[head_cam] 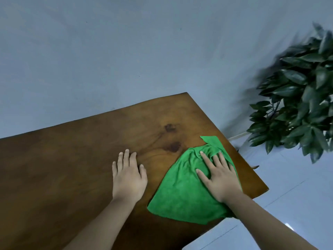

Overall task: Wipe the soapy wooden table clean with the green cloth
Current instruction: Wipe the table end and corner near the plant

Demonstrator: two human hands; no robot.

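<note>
A brown wooden table (72, 159) with dark knots in its grain fills the lower left of the head view. A green cloth (180, 192) lies spread on the table near its right edge. My right hand (218, 175) presses flat on the cloth's upper right part, fingers spread, with the cloth bunched under the fingertips. My left hand (128, 175) rests flat on the bare wood just left of the cloth, fingers together, holding nothing. No soap suds show on the wood.
A leafy green plant (297, 98) stands on the floor past the table's right corner. A pale wall (126, 51) runs behind the table. Light floor tiles (288, 186) lie to the right, beyond the table's edge.
</note>
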